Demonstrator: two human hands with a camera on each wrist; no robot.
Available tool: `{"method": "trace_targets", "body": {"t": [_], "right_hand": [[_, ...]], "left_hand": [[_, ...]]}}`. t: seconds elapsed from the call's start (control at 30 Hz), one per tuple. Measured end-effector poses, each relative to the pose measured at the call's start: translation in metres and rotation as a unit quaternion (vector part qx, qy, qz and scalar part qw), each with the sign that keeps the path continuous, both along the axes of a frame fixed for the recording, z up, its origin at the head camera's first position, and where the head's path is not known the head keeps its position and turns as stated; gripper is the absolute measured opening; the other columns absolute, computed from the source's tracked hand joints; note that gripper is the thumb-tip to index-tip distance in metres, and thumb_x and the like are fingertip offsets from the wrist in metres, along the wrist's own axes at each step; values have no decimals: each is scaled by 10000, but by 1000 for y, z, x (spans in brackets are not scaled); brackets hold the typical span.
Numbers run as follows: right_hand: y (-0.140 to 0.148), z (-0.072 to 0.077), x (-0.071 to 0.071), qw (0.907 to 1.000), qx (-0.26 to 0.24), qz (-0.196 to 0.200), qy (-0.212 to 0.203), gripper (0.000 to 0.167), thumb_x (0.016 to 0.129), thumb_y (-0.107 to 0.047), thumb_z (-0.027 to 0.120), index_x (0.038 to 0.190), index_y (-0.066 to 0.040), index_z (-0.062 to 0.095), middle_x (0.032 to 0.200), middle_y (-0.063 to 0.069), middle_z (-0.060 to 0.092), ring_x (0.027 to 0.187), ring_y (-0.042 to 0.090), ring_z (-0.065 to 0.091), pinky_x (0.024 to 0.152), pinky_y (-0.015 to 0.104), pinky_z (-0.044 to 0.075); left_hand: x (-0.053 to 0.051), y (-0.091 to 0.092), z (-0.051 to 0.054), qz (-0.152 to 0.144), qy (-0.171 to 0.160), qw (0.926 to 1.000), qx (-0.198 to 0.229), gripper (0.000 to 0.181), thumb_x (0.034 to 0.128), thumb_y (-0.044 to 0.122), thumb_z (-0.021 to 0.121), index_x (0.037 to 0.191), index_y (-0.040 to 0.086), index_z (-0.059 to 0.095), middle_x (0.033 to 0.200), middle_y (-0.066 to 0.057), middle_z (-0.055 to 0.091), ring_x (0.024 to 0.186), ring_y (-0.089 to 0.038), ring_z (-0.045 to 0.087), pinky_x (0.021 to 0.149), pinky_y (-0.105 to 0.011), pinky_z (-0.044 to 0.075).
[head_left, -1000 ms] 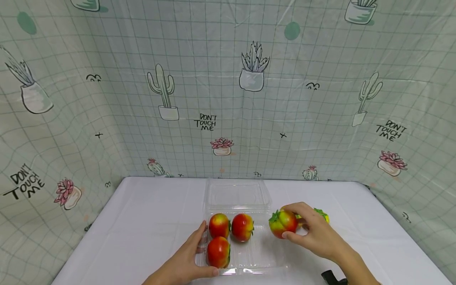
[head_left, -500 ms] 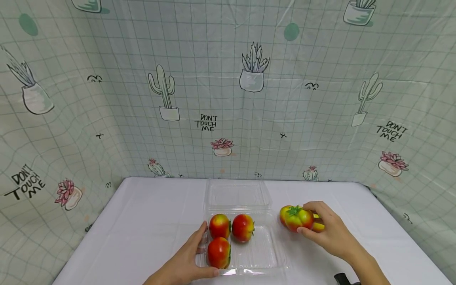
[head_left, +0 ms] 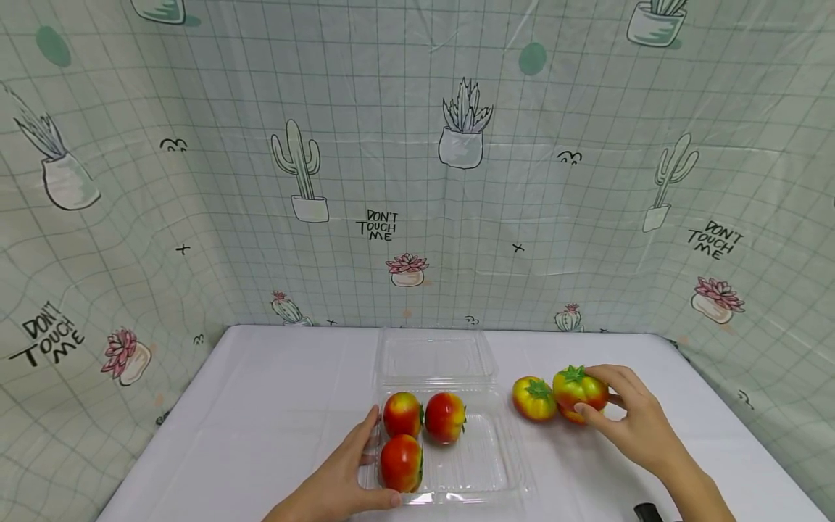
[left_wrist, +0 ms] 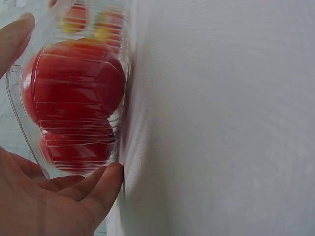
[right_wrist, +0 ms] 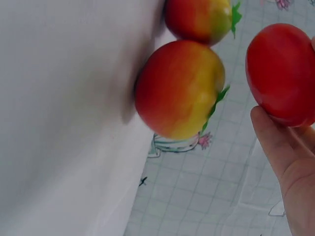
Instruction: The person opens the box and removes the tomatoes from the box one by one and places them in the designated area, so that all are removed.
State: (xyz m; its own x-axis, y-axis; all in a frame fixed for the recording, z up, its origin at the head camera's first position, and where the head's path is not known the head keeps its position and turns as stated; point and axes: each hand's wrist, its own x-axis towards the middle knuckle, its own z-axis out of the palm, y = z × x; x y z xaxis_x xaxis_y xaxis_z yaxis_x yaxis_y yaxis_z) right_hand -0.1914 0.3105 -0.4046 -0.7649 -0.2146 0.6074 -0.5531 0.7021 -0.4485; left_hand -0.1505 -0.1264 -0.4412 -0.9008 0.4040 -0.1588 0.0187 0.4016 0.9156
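The left hand is resting spread fingers against a clear, hinged plastic box containing three glossy, round red-yellow tomatoes. One loose tomato is now showing fully: the right hand, gripping another tomato, is carrying it rightward, farther from the box. Cactus-printed fabric is hanging behind the white-clothed table.

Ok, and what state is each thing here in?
Container: open
Lid: folded back
Back-left fruit: in container, on its side
Front-left fruit: in container, on its side
Middle fruit: in container, on its side
Held fruit: raised, leaves up
Left table fruit: upright, leaves up
Right table fruit: upright, leaves up
Left grip: touching container's near-left corner
Right grip: pinching held fruit
Black object: cut off, state unclear
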Motion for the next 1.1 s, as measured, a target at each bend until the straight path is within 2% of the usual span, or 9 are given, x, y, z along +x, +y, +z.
{"method": "trace_targets", "body": {"t": [0.37,0.57,0.87,1.1], "right_hand": [[20,-6,-5,9989,-134,-451,83,512,708,-31,835,1156,-33,588,1136,52,526,1014,-59,446,777,-4,410],[30,-8,-7,9964,-222,-800,139,514,700,-50,845,1140,-18,582,1115,92,528,994,-121,423,752,-26,389],[44,-13,-9,9928,-308,-1155,44,519,716,-79,839,1152,10,571,1124,130,526,991,-174,384,727,-39,375],[53,-19,-11,9864,-357,-1603,-110,527,737,-119,828,1163,34,557,1104,166,520,935,-196,347,699,-53,359]], "left_hand": [[0,1,1,10,-7,10000,-72,1154,732,449,795,1549,168,31,1555,-210,148,1207,-370,483,880,-475,519],[0,1,0,-6,-7,10000,-37,1149,737,438,796,1549,168,29,1554,-208,147,1206,-375,480,891,-479,513],[0,2,1,35,-14,10000,-44,1165,723,444,804,1549,163,32,1555,-213,146,1211,-373,481,881,-474,518],[0,1,0,-33,99,9999,-53,1155,736,436,799,1548,158,26,1556,-210,147,1211,-367,482,904,-466,507]]}}
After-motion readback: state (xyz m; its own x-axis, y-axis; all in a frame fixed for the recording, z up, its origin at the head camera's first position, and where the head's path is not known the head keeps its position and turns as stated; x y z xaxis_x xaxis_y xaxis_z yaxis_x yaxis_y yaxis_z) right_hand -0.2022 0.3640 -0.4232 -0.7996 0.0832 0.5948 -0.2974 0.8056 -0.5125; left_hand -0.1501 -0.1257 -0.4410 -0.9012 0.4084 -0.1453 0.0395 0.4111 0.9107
